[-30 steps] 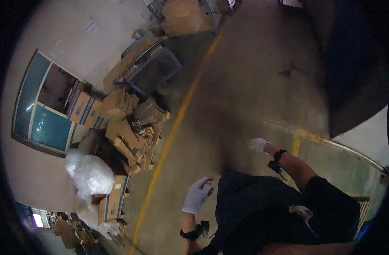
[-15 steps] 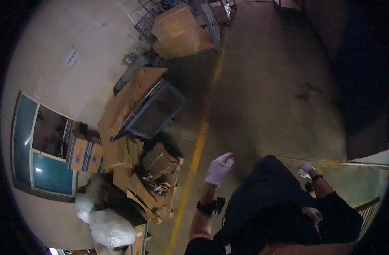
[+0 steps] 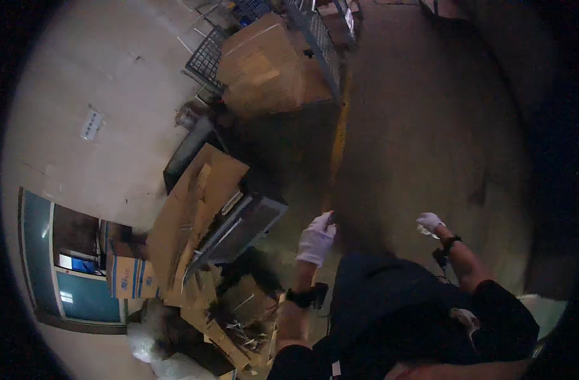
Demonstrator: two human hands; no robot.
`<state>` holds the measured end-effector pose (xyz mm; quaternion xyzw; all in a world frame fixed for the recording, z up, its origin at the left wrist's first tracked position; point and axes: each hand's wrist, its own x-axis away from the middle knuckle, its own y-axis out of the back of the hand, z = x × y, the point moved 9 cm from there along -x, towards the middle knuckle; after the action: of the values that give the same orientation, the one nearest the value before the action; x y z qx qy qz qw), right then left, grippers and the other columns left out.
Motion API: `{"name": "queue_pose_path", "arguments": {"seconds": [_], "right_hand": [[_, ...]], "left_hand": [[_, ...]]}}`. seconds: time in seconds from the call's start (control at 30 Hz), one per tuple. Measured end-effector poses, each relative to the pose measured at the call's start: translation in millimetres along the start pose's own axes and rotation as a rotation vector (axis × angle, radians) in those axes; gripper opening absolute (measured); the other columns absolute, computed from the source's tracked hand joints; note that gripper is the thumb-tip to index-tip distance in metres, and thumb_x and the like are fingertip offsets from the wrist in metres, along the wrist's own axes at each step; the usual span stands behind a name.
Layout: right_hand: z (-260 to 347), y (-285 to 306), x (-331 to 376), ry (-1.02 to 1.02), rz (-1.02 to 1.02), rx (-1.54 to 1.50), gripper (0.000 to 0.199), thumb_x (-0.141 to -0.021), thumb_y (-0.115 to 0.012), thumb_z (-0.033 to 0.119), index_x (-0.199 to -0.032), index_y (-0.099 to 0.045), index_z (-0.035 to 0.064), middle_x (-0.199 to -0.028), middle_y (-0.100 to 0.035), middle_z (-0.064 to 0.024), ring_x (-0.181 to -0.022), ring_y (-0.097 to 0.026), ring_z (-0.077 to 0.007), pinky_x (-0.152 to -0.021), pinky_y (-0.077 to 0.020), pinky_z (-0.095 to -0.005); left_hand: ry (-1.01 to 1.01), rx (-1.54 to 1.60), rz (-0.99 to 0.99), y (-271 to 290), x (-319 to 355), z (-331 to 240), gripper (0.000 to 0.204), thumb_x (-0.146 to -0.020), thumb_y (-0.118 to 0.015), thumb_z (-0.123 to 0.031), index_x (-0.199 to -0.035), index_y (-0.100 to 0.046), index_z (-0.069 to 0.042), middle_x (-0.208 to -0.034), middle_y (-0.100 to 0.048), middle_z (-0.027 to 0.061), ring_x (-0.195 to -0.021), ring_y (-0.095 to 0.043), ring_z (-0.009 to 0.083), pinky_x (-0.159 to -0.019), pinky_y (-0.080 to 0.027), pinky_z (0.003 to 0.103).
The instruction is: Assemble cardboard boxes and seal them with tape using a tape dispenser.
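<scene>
- Left hand [image 3: 316, 240], white-gloved, extends forward, fingers curled; whether they clasp anything, one cannot tell.
- Right hand [image 3: 431, 221], also gloved, angles inward; grip unclear.
- Left of both, flat brown cardboard [image 3: 194, 212] rests on a grey metal-framed cart [image 3: 251, 231].

I am looking down on a dull grey-green floor [image 3: 422, 139], which is opening out widest from twelve to one o'clock of my body. A worn yellow line [image 3: 341, 142] is running along it at eleven, and a dark patch [image 3: 480, 190] is showing at one. Far off, just short of twelve, a grey mesh cage [image 3: 327, 60] is standing on it, a shadow lying along its foot. At ten o'clock a grey metal frame [image 3: 251, 229] is standing at a slant, and at nine a heap of cardboard scraps [image 3: 223, 339] is lying low, its underside hiding from me
</scene>
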<state>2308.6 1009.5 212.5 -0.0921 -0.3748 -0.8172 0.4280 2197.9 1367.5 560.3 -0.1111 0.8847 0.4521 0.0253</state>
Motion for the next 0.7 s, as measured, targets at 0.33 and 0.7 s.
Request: {"name": "queue_pose_path", "arguments": {"seconds": [0.33,0.7], "right_hand": [[121.7,105.9,-239.6,-0.249,0.137,-0.441,0.031,-0.086,-0.060,0.023,-0.111,-0.061,0.0051,-0.084,-0.067,-0.0085,-0.067,-0.064,-0.0166,-0.055,-0.0523,-0.0305],[194.6,280.7,-505.3,0.185,-0.188,0.369,0.032,-0.086,-0.058,0.038,-0.093,-0.066,0.0070,-0.083,-0.066,-0.0079,-0.075,-0.063,-0.0194,-0.065,-0.0506,-0.0338]], "left_hand": [[0.184,-0.018,-0.147,81.2,-250.4,180.8,0.034,-0.082,-0.061,-0.018,-0.116,-0.059,-0.010,-0.109,-0.063,0.0138,-0.095,-0.063,0.0287,-0.081,-0.050,0.036],[-0.028,0.171,0.251,12.3,-523.6,208.4,0.037,-0.084,-0.056,-0.023,-0.119,-0.057,-0.010,-0.115,-0.060,0.0140,-0.102,-0.059,0.0301,-0.087,-0.048,0.036]]}}
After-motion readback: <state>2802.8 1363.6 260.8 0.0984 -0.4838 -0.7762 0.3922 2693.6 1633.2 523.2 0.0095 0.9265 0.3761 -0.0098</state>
